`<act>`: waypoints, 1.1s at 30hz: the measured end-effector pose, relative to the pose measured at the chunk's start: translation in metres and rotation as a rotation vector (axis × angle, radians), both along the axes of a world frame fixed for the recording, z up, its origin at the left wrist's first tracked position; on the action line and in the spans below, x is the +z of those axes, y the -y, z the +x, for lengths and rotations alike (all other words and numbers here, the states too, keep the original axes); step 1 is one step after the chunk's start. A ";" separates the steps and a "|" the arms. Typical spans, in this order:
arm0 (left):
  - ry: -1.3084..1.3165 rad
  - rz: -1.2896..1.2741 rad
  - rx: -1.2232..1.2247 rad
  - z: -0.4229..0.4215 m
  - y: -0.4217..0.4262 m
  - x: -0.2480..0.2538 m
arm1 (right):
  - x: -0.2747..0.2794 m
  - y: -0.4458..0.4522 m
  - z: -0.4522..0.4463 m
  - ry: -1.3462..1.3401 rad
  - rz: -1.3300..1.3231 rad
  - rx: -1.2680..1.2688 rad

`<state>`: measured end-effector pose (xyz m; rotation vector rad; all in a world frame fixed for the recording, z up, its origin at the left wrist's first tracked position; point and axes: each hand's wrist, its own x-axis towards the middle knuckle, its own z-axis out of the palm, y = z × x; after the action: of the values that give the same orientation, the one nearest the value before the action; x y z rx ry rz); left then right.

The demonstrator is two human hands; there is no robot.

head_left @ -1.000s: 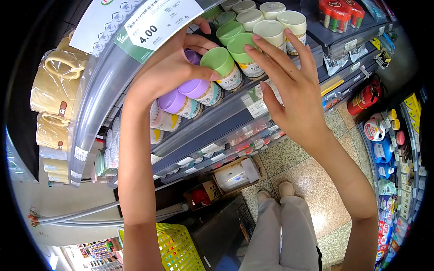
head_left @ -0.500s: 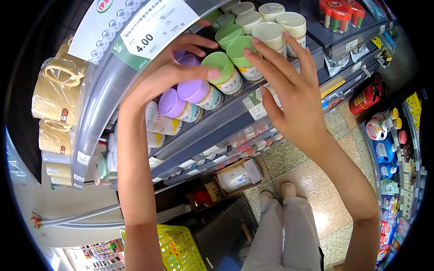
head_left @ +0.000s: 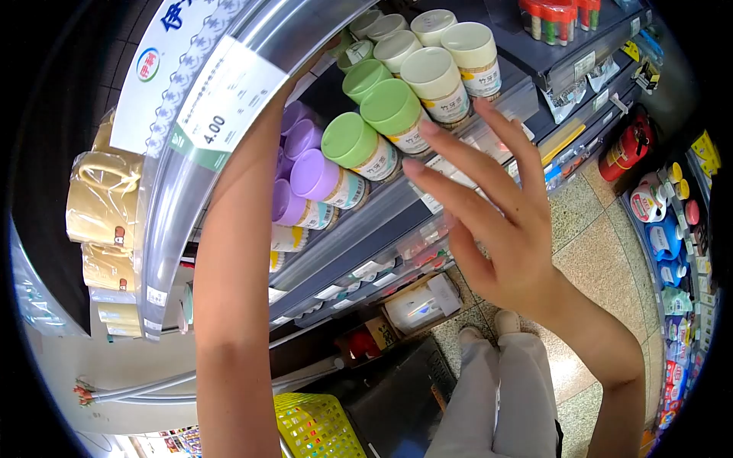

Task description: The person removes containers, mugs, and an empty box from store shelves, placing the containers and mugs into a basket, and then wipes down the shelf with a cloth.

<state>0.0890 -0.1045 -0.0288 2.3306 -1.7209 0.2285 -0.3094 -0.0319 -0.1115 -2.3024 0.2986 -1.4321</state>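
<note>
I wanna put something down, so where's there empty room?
A strip of dark shelf looks bare between the cream jars and red-lidded tubs. Floor tiles lie open between the shoes and the goods on the right. It's crowded where purple jars, green jars and cream ones stand packed.

Yellow basket [head_left: 317, 427], red fire extinguisher [head_left: 628, 149], speckled floor tiles [head_left: 592, 263]

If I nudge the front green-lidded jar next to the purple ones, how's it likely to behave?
The green-lidded jar looks rigid, so it probably won't squash. Its smooth, round lid might feel a bit slippery. Being cylindrical, it could roll if tipped, though the closely packed purple-lidded jar would probably limit that on one side.
</note>
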 end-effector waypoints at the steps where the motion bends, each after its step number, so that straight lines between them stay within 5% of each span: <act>1: 0.033 0.024 0.004 0.005 0.010 -0.005 | -0.002 0.000 -0.002 0.013 -0.007 0.007; 13: 0.154 0.043 0.077 0.007 0.012 -0.001 | -0.009 0.002 -0.025 -0.003 0.010 0.014; 22: -0.147 -0.163 0.271 -0.082 -0.089 0.032 | -0.015 0.002 -0.027 0.017 0.008 0.020; 33: -0.522 -0.041 0.048 -0.135 -0.127 0.036 | -0.010 -0.005 -0.018 0.067 -0.006 0.054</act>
<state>-0.0459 0.0221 0.0074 2.1478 -1.3870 -0.3091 -0.3269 -0.0266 -0.1217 -2.2449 0.2112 -1.4818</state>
